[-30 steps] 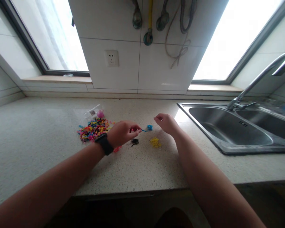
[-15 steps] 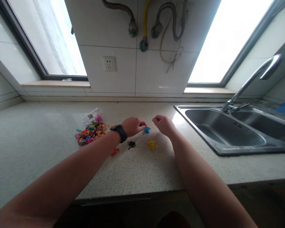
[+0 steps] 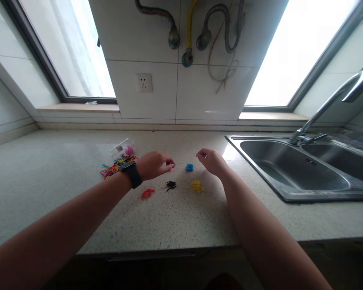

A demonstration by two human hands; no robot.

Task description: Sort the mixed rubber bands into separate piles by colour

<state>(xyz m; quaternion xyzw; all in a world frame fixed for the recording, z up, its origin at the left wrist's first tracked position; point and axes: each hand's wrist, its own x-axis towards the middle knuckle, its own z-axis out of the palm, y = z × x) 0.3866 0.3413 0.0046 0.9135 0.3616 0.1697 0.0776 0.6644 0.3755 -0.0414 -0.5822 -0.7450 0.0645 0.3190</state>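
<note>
My left hand (image 3: pixel 155 165), with a dark watch on its wrist, hovers over the counter between the mixed heap and the blue bunch. Its thumb and fingertips are slightly apart, and I see nothing held. My right hand (image 3: pixel 210 159) is right of the blue bunch, its fingers curled and tips together; anything between them is hidden. Small rubber bands lie sorted by colour: blue bands (image 3: pixel 189 167), yellow bands (image 3: pixel 197 185), black bands (image 3: pixel 170 185) and red bands (image 3: pixel 147 193). A multicoloured heap of bands (image 3: pixel 109 170) is partly covered by my left wrist.
Behind the heap lie a clear plastic packet (image 3: pixel 119 147) and a pink round item (image 3: pixel 129 150). A steel double sink (image 3: pixel 286 195) with a tap (image 3: pixel 326 102) occupies the right side. The speckled counter (image 3: pixel 157 229) ends at a front edge near me; a tiled wall stands behind.
My left hand has left the blue bands and moved left, uncovering the red bands and covering more of the heap. My right hand stays nearly in place. The whole view has shifted slightly.
</note>
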